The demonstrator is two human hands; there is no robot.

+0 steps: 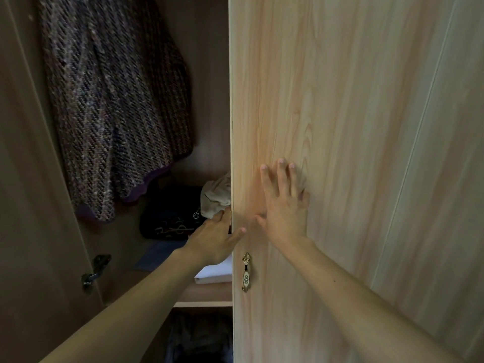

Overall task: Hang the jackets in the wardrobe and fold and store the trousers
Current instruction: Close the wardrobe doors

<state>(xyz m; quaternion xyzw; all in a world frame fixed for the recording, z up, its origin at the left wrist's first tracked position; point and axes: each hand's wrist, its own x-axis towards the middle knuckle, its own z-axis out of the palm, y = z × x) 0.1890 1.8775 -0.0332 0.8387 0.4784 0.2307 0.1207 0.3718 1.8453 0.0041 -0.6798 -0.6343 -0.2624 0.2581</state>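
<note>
Behind the free edge of the wardrobe door, the left hand curls around that edge while the right hand lies flat-fingered against its face, holding nothing; the soft, heavy-looking tweed jacket hangs inside, best lifted by its shoulders.
</note>
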